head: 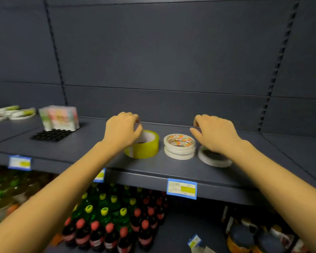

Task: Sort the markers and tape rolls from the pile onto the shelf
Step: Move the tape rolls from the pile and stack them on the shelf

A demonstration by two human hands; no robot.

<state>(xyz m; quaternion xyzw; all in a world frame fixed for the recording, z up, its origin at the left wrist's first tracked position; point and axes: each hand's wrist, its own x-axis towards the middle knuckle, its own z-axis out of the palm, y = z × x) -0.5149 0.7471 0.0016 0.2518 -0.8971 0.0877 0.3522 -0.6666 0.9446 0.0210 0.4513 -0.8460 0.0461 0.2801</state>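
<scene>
A wide yellow tape roll (144, 146) stands on the dark grey shelf (91, 150). My left hand (121, 131) hovers over its left rim with loosely curled fingers, and its thumb lies close to the roll's top edge. To the right is a stack of narrow white tape rolls (179, 147) with an orange-printed label. Beside the stack, a single white tape roll (214, 158) lies flat, partly under my right hand (214, 133). That hand has curled fingers and nothing visible in it.
Farther left on the shelf are a block of black marker caps (52, 135), a pastel wrapped pack (59, 118) and more white tape rolls (11, 113). Blue price tags (181, 188) line the shelf's front edge. Bottles (106, 221) fill the shelf below.
</scene>
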